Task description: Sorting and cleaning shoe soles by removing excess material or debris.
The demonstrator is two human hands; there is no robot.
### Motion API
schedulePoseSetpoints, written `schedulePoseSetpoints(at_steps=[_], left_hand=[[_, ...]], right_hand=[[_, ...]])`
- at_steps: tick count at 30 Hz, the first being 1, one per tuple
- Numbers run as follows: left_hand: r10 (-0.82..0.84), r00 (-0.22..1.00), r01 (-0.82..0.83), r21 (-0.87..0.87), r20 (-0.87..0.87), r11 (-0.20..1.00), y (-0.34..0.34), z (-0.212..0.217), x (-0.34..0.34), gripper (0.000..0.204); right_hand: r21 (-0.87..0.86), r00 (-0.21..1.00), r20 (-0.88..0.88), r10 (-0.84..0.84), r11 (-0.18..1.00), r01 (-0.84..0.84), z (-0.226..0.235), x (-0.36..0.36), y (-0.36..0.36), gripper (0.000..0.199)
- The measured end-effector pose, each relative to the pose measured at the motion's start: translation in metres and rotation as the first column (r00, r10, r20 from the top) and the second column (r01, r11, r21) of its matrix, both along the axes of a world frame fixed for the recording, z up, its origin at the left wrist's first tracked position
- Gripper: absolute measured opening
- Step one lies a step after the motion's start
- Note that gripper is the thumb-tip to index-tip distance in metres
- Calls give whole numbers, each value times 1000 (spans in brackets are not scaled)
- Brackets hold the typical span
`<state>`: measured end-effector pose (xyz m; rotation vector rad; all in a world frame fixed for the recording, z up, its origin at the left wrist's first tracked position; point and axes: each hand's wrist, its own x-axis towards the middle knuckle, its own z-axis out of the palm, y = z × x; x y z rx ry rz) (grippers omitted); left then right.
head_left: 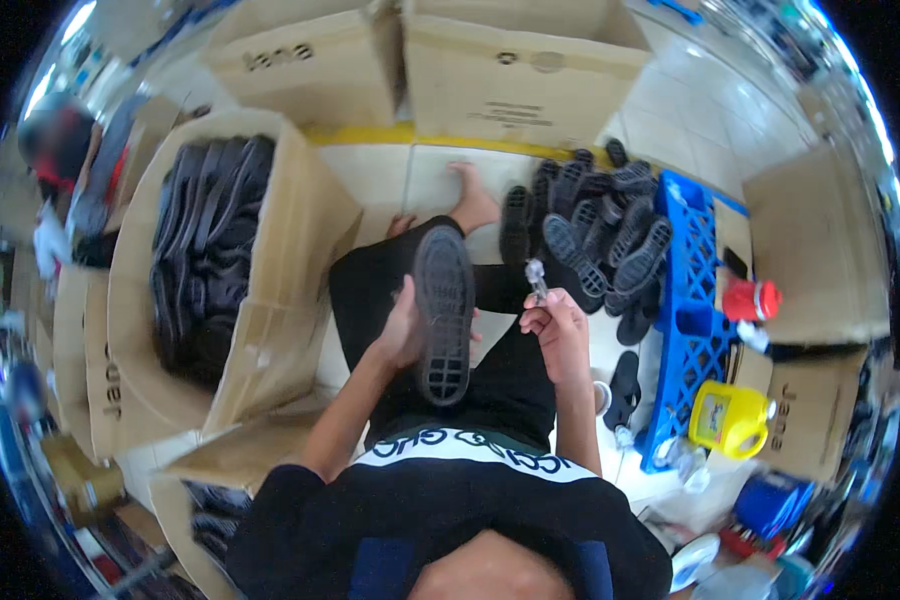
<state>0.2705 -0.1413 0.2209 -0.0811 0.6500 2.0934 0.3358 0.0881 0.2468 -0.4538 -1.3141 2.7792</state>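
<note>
One black shoe sole (444, 312) rests against left-hand fingers (406, 318), tread up.

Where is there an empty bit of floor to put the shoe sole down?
Bare tile lies between the open box of soles and the bare foot. To the right it is crowded: a heap of soles against the blue crate. The left hand holds the sole.

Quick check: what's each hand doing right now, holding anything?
Left hand: closed on a black shoe sole, tread side up, over the lap.
Right hand: closed on a small clear tool; what kind cannot be told.
</note>
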Motion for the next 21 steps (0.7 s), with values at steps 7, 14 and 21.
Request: schedulePoseSetpoints(at_steps=[7,14,21], left_hand=[[108,971,-149,-190,-212,970,-5,0,0,94],[136,950,-201,-216,-282,955,9,5,-4,95],[72,936,-158,-229,-345,961,19,11,-1,94]], right_hand=[[305,984,-24,175,939,-160,29,-57,-61,18],[382,989,-32,146,916,-123,32,-79,-72,19],[287,995,-67,72,957,-50,25,-83,-65,19]])
